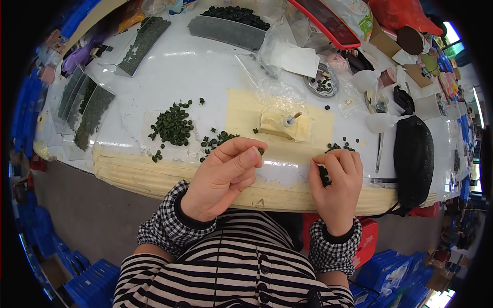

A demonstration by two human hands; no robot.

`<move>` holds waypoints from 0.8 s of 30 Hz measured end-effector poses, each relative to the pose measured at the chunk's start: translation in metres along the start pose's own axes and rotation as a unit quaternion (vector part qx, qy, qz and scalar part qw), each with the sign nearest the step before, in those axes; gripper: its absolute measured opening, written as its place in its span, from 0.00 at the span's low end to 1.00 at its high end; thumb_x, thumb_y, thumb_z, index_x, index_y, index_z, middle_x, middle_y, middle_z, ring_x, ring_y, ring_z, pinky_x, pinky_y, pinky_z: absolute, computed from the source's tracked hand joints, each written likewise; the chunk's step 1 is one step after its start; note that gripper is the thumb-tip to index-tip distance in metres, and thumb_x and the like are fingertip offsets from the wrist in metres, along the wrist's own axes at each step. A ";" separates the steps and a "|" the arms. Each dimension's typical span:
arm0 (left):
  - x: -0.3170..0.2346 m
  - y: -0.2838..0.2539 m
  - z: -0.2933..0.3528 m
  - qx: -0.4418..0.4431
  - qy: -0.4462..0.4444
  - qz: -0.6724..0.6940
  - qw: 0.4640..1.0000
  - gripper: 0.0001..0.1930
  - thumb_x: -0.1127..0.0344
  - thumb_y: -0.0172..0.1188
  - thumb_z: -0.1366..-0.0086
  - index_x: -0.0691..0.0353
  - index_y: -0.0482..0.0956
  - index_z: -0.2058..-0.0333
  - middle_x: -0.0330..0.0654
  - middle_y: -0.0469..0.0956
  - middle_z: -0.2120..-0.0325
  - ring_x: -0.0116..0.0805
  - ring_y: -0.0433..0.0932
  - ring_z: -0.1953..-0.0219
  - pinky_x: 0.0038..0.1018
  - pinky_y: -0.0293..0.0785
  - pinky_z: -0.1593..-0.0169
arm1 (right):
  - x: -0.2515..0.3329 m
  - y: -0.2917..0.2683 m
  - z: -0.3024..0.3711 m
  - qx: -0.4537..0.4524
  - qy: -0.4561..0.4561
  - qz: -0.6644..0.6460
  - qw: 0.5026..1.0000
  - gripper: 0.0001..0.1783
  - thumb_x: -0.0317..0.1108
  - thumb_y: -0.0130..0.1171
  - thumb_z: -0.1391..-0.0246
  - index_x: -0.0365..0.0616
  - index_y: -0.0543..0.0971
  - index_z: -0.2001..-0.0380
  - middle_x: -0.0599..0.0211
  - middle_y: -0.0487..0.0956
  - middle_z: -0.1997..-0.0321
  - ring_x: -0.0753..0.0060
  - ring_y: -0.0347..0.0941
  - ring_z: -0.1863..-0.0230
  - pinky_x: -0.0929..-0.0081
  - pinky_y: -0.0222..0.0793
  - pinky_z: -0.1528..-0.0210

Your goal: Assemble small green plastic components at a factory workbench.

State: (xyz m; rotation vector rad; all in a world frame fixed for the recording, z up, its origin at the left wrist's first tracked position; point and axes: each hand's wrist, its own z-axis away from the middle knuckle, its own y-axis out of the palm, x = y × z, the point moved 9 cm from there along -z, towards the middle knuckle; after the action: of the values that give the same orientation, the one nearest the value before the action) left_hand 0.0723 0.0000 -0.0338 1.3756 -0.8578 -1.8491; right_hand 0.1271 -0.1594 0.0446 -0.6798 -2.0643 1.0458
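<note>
My left hand [223,174] is raised above the table's front edge. Its thumb and forefinger pinch a small dark green round piece [261,151], mostly covered by the fingertips. To the right, my right hand [338,187] reaches down at the table edge, its fingers curled inward. More dark green pieces [324,176] show beside its thumb, and what its fingertips grip is hidden. Several loose pieces [345,146] lie just beyond that hand. Between and beyond my hands stands a yellow-wrapped block [277,127] with a short thin stick [295,117] poking up from its top.
A large heap of green pieces [173,126] lies at left, a smaller one [220,139] behind my left hand. Clear trays [228,32] of pieces stand farther back. A red-cased phone [334,28], a coiled ring [322,87] and a black pouch [414,156] occupy the right side.
</note>
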 end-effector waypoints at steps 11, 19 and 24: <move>-0.013 0.011 0.005 -0.024 0.116 -0.159 0.980 0.09 0.76 0.63 0.39 0.66 0.82 0.59 0.30 0.73 0.76 0.15 0.61 0.77 0.15 0.63 0.69 | 0.013 0.007 0.003 -0.036 0.103 -0.427 0.897 0.06 0.18 0.66 0.53 0.35 0.82 0.69 0.62 0.82 0.68 0.74 0.77 0.67 0.80 0.71 0.62; -0.023 0.018 0.009 -0.025 0.193 -0.305 0.932 0.10 0.77 0.68 0.44 0.64 0.85 0.61 0.27 0.63 0.81 0.15 0.60 0.78 0.14 0.62 0.68 | 0.015 0.042 0.012 0.019 0.184 -0.586 0.789 0.06 0.20 0.63 0.47 0.32 0.79 0.65 0.65 0.81 0.66 0.78 0.76 0.64 0.81 0.70 0.59; -0.026 0.020 0.011 -0.040 0.225 -0.351 0.908 0.11 0.76 0.69 0.45 0.64 0.85 0.61 0.27 0.62 0.82 0.15 0.57 0.79 0.15 0.58 0.72 | 0.018 0.042 0.012 0.010 0.186 -0.593 0.783 0.06 0.20 0.62 0.46 0.31 0.79 0.63 0.63 0.81 0.65 0.78 0.76 0.64 0.82 0.71 0.58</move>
State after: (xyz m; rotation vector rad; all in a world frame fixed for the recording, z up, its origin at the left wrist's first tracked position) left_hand 0.0703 0.0116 -0.0011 2.1253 -0.0284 -1.8833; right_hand 0.1125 -0.1296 0.0112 0.4420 -1.6041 0.1447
